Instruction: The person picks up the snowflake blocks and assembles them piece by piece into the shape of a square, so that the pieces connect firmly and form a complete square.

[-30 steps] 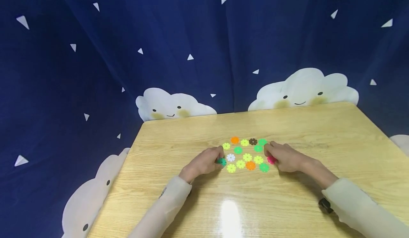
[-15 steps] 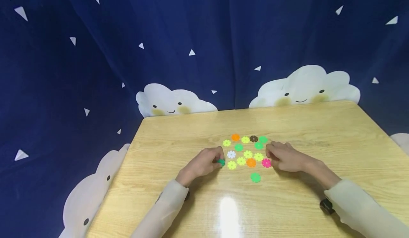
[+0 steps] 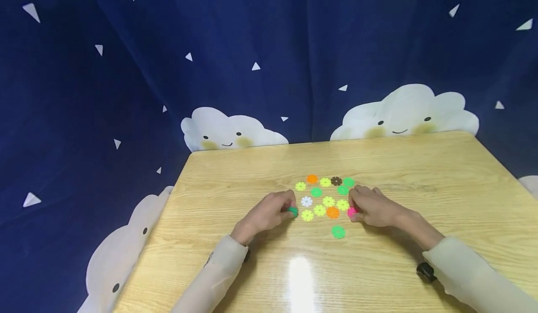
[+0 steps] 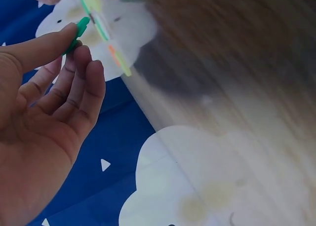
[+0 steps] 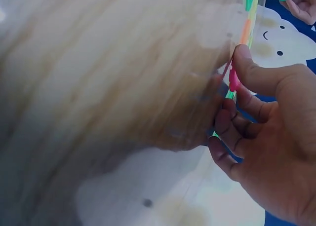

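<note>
My left hand [image 3: 271, 210] pinches a dark green notched plastic disc [image 3: 293, 211] between thumb and fingertips. In the left wrist view, that green disc [image 4: 78, 34] is held edge-on, off the table. My right hand [image 3: 375, 206] has thumb and fingers on a pink notched disc [image 3: 351, 212] at the right edge of the group. The right wrist view shows the pink disc [image 5: 233, 79] at the thumb tip, partly hidden by the fingers. Between the hands lie a white disc [image 3: 307, 201], an orange disc [image 3: 333, 212] and several yellow discs, flat on the table.
Toward the back of the group lie another orange disc [image 3: 312, 179], a brown disc [image 3: 336, 181] and several green discs. One light green disc [image 3: 338, 232] sits apart, nearer the front. The wooden table [image 3: 252, 173] meets a blue curtain [image 3: 235, 37] with cloud prints behind it.
The light green disc has slid from the group's front right toward the person and left. The pink disc has shifted slightly left, and my right fingers now pinch it. The left hand keeps its disc.
</note>
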A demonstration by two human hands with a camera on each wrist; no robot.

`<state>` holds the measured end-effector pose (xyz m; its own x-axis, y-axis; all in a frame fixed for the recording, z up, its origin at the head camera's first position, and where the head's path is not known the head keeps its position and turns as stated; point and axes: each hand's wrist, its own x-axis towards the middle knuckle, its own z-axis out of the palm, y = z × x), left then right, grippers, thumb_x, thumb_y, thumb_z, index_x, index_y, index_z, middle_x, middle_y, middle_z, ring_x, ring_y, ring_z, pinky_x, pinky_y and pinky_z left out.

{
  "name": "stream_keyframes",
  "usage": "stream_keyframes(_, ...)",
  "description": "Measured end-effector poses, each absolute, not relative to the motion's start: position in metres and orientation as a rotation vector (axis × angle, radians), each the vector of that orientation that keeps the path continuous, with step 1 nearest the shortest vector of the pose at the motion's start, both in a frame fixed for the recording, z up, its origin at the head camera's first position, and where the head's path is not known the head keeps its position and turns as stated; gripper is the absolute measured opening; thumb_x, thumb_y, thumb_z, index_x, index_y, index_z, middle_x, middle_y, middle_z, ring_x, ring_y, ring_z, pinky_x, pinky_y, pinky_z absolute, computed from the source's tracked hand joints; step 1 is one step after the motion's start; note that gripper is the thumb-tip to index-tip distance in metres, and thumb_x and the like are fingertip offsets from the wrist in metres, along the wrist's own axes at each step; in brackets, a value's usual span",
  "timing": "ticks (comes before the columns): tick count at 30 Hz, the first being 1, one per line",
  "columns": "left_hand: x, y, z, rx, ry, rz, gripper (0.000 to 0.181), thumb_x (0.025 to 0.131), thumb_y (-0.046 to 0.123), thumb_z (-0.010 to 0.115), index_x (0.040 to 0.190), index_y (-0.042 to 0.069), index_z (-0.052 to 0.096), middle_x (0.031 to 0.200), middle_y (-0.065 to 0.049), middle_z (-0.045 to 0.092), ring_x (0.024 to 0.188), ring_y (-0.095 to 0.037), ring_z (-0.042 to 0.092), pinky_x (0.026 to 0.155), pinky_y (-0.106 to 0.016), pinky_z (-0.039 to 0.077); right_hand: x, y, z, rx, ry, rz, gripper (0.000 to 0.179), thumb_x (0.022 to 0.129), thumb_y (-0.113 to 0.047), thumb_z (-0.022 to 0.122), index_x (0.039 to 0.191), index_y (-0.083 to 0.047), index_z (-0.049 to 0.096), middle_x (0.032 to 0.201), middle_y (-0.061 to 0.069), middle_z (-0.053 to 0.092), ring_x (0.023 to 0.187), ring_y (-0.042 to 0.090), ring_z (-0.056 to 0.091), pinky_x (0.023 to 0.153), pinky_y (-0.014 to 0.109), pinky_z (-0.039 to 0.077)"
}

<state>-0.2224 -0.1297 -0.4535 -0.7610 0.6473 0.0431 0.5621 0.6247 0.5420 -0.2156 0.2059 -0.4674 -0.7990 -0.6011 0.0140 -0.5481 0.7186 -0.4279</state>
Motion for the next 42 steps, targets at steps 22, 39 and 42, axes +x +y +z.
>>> stream_keyframes(22, -0.2, -0.114, -0.417, 0.984, 2.658, 1.1, 0.012, 0.104, 0.02, 0.065, 0.112, 0.011, 0.069, 0.089, -0.006, 0.071, 0.069, -0.006, 0.058, 0.063, -0.022, 0.051, -0.194, 0.212, -0.44, -0.945, 2.801, -1.311, 0.028, 0.096, 0.008, 0.065, 0.103, -0.019, 0.065, 0.091, -0.004, 0.065, 0.084, 0.015, 0.061, 0.072, 0.027, 0.053)
stream_keyframes(39, -0.171, -0.096, -0.376, 0.911, 2.376, 1.619, 0.013, 0.105, 0.014, 0.063, 0.115, 0.01, 0.068, 0.09, -0.012, 0.073, 0.067, -0.013, 0.066, 0.07, -0.04, 0.061, -0.159, 0.175, -0.386, -0.913, 2.691, -2.02, 0.02, 0.096, 0.011, 0.065, 0.107, -0.005, 0.067, 0.096, 0.008, 0.068, 0.085, 0.014, 0.067, 0.086, 0.019, 0.056)
stream_keyframes(42, -0.169, -0.092, -0.373, 0.91, 2.332, 1.668, 0.011, 0.105, 0.015, 0.063, 0.114, 0.01, 0.067, 0.088, -0.012, 0.072, 0.066, -0.017, 0.064, 0.068, -0.034, 0.06, -0.158, 0.169, -0.383, -0.968, 2.662, -2.066, 0.023, 0.094, 0.015, 0.065, 0.107, -0.003, 0.068, 0.096, 0.007, 0.069, 0.085, 0.014, 0.067, 0.087, 0.02, 0.056)
